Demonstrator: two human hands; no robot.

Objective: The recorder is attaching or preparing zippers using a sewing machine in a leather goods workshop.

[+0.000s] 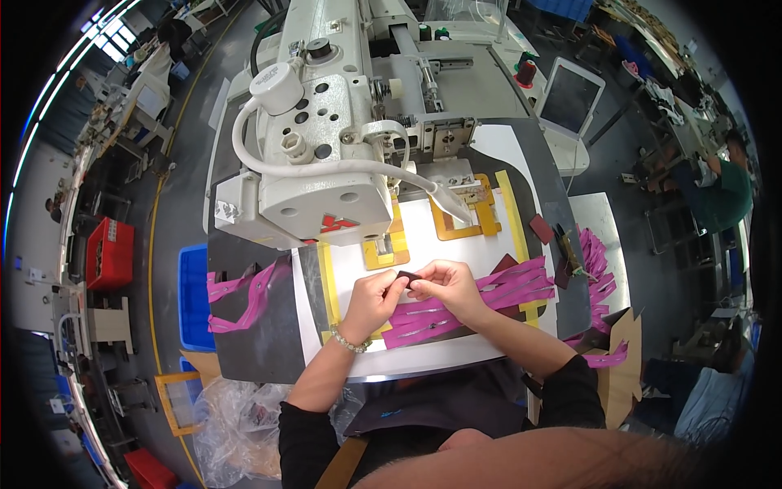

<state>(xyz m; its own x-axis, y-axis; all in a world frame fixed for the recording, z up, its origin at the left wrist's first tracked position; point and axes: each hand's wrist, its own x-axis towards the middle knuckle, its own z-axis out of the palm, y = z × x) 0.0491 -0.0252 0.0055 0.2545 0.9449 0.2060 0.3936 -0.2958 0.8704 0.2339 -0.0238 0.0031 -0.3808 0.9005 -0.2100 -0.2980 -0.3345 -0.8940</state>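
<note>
My left hand (376, 300) and my right hand (450, 292) meet above the white work surface, both pinching a small dark maroon piece (408, 279) between thumbs and fingers. Magenta zipper strips (423, 323) lie beneath and to the right of my hands, over more maroon pieces (505, 263). Just beyond are two yellow template frames (384, 255) under the head of a large white sewing machine (318, 208). More magenta zippers (244, 306) lie at the left on the dark table (273, 350).
Loose zippers (597, 253) and an open carton (619, 375) are at the right, near a screen (570, 96). Left are a blue bin (193, 297), a red crate (108, 254) and plastic wrapping (236, 424). A seated person in green (717, 196) is at the far right.
</note>
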